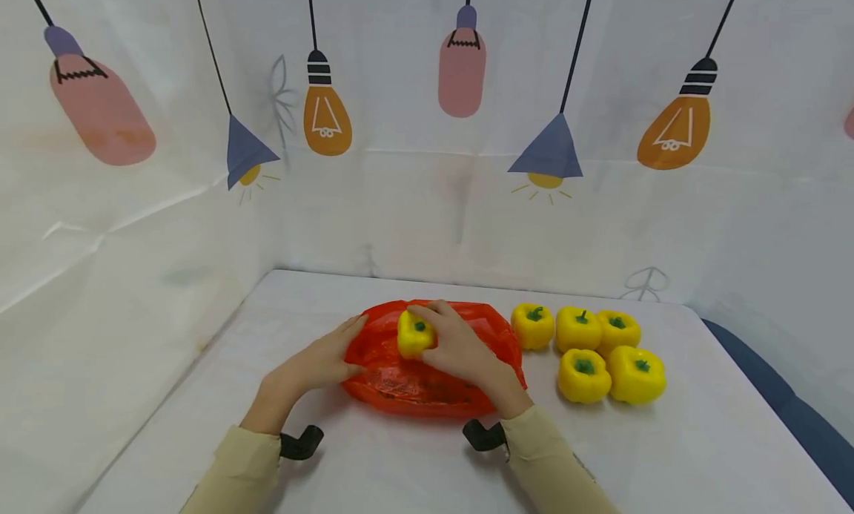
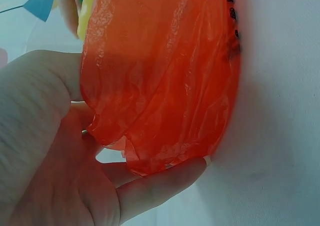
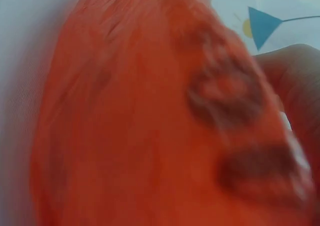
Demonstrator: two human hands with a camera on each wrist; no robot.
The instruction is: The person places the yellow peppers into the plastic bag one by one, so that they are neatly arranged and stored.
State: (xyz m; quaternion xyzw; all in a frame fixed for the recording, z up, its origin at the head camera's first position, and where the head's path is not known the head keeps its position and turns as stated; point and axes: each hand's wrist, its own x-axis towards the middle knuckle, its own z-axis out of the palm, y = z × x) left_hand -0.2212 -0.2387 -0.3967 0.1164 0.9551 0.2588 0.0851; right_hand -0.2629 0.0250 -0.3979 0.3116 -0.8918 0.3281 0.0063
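A red plastic bag (image 1: 427, 395) lies on the white table with its mouth spread. My left hand (image 1: 319, 362) holds the bag's left end, thumb at the rim and fingers along its side; the left wrist view shows the thin red film (image 2: 160, 85) between them. Over the bag's opening, my right hand (image 1: 460, 345) pinches a yellow bell pepper (image 1: 412, 337) with a green stem. Red film (image 3: 140, 110) with dark printed marks fills most of the blurred right wrist view, hiding the pepper there.
Several more yellow bell peppers (image 1: 584, 376) stand in a group right of the bag on the white table (image 1: 373, 469). A white cloth wall printed with lamps (image 1: 414, 217) rises behind and to the left. Something dark blue (image 1: 750, 362) lies beyond the table's right edge.
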